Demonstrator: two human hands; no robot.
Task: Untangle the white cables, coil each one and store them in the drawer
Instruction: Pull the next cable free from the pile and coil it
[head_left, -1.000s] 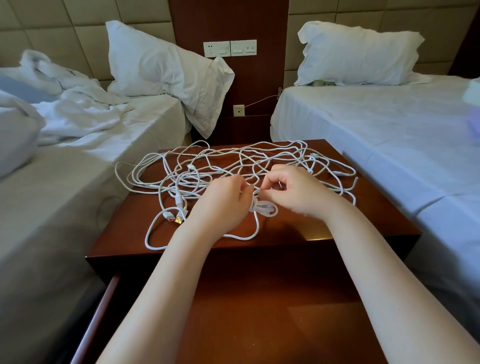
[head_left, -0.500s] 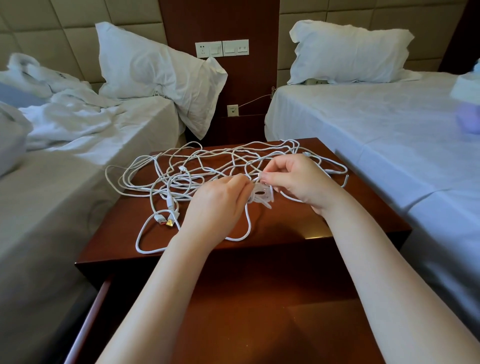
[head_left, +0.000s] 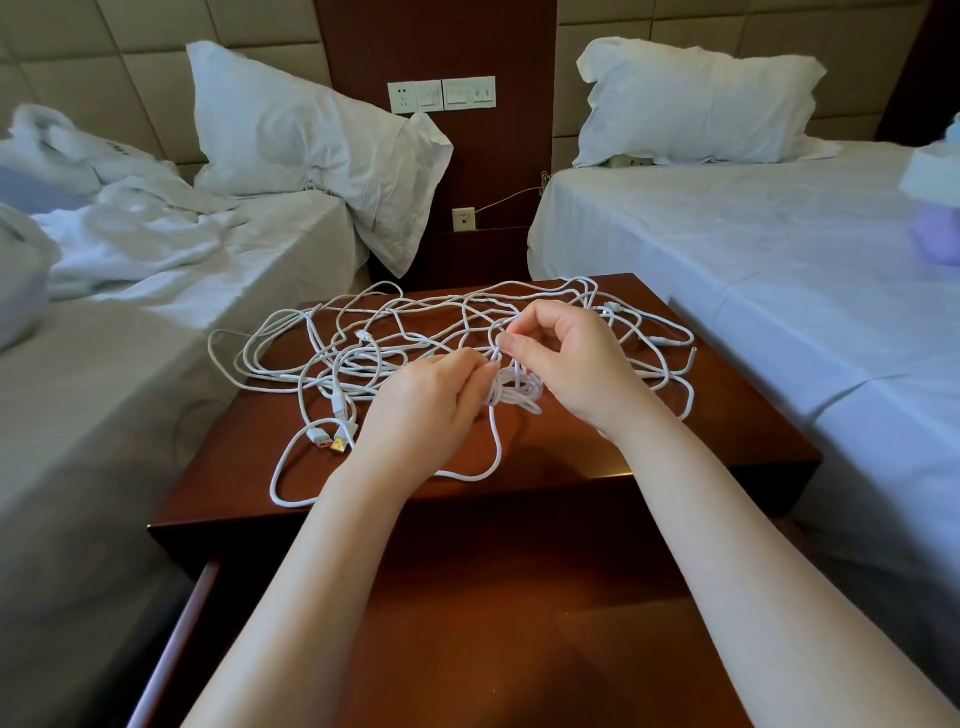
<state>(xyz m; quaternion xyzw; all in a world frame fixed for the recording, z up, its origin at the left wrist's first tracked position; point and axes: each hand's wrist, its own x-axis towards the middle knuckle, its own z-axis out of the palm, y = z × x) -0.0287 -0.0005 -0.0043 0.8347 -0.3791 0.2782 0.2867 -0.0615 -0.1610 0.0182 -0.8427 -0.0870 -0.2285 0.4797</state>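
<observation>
A tangle of white cables (head_left: 363, 338) is spread over the top of a dark red-brown nightstand (head_left: 675, 431). USB plugs (head_left: 332, 439) lie at the tangle's front left. Between my hands hangs a small coil of white cable (head_left: 511, 392), just above the wood. My left hand (head_left: 431, 405) pinches the coil's left side. My right hand (head_left: 566, 358) is raised a little higher and pinches a strand that runs down into the coil. The open drawer (head_left: 467, 649) lies below my forearms, its inside bare wood.
Beds with white sheets stand on both sides of the nightstand: a rumpled one (head_left: 130, 291) on the left, a made one (head_left: 779, 260) on the right. Pillows (head_left: 311, 145) lean at the headboard. Wall sockets (head_left: 441, 96) sit behind.
My right hand has risen and drawn a strand up from the coil. The small coil has lifted slightly off the nightstand between my hands.
</observation>
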